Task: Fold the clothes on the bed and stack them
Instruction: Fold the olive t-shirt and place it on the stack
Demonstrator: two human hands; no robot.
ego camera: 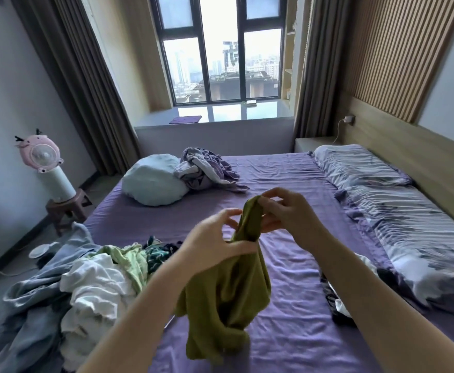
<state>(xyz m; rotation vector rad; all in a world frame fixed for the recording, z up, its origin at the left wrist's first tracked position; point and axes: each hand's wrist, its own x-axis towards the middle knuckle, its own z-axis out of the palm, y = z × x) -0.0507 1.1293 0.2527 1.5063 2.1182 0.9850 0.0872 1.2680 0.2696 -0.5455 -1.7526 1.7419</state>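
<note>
An olive-green garment [228, 300] hangs bunched above the purple bed sheet [287, 259]. My left hand [209, 246] grips it around the middle, thumb across the cloth. My right hand [282, 214] pinches its top end between thumb and fingers. A heap of unfolded clothes [96, 281], white, light green, dark patterned and pale blue, lies at the bed's left edge. A black-and-white garment [336, 297] lies on the sheet under my right forearm, partly hidden.
A pale blue cushion [153, 181] and a crumpled purple-grey bundle [207, 168] lie at the far end of the bed. Two patterned pillows [398, 211] line the right side by the headboard. A pink fan [41, 154] stands on a stool left of the bed.
</note>
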